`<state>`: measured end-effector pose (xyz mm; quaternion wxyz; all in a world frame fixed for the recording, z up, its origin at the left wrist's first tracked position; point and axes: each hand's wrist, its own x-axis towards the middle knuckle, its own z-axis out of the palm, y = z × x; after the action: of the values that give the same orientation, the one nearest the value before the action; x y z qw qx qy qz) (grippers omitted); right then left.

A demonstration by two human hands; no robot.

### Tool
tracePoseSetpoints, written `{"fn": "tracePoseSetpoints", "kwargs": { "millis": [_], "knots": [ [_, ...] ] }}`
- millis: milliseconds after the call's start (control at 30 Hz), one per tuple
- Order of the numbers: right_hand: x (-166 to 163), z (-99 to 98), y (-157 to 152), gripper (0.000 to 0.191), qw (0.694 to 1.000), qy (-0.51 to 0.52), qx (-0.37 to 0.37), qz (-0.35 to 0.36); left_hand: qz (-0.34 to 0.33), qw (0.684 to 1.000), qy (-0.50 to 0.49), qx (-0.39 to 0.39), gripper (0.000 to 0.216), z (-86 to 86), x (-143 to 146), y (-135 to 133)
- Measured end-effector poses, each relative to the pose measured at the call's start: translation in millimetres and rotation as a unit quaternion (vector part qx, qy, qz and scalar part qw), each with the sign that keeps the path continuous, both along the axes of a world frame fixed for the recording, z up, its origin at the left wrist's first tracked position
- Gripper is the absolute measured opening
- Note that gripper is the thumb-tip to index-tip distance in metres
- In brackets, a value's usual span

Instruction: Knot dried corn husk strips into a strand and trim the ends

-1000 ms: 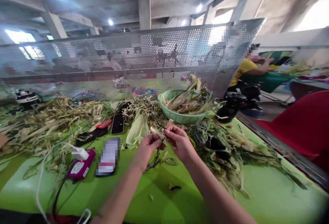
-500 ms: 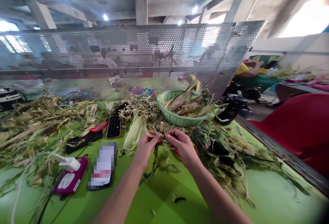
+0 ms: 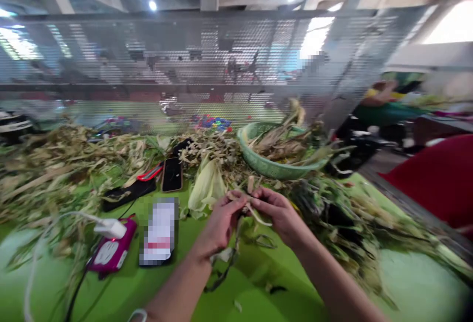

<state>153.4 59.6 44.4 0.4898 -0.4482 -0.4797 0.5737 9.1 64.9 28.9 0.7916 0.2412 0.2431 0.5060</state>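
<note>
My left hand (image 3: 221, 221) and my right hand (image 3: 281, 213) meet above the green table (image 3: 281, 307), both pinching a small bundle of dried corn husk strips (image 3: 246, 202). Thin husk strands hang from the bundle down past my left wrist. A pale green corn husk (image 3: 207, 186) lies just behind my hands. Further back on the right stands a green plastic basket (image 3: 271, 166) filled with dried husks. The frame is blurred by motion.
Dried husks (image 3: 62, 164) cover the table's left and back; more lie at right (image 3: 351, 213). Phones (image 3: 172, 174) and a blurred-out one (image 3: 159, 231) lie left of my hands, beside a magenta power strip (image 3: 111, 253) with white plug. A perforated metal screen (image 3: 207, 65) bounds the back. Red chair (image 3: 439, 179) at right.
The camera has swung and blurred. My hands have stayed together on the husk bundle and keep working it; a strip now curls out toward my right hand.
</note>
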Motion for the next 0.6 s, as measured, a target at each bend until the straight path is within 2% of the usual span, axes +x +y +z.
{"fn": "tracePoseSetpoints", "kwargs": {
  "millis": [100, 200, 300, 467, 533, 600],
  "knots": [
    [2, 1.4, 0, 0.031, 0.996, -0.076, 0.017, -0.037, 0.039, 0.989, 0.116, 0.079, 0.025, 0.3, -2, 2],
    [3, -2.8, 6, 0.031, 0.986, -0.139, 0.061, -0.068, 0.082, 0.952, 0.254, 0.150, 0.025, -2.8, -6, 8],
    [6, -9.0, 11, 0.032, 0.979, -0.173, 0.048, -0.093, 0.073, 0.923, 0.326, 0.190, 0.019, -6.2, -7, 10],
    [12, -12.7, 15, 0.033, 0.967, -0.233, 0.044, -0.098, 0.137, 0.831, 0.430, 0.324, 0.009, -6.0, -5, 6],
    [13, -12.9, 16, 0.032, 0.960, -0.253, 0.062, -0.102, 0.145, 0.822, 0.439, 0.332, 0.012, -5.3, -4, 5],
    [14, -13.3, 16, 0.031, 0.961, -0.244, 0.068, -0.110, 0.135, 0.834, 0.436, 0.309, 0.019, -4.9, -4, 4]
  ]
}}
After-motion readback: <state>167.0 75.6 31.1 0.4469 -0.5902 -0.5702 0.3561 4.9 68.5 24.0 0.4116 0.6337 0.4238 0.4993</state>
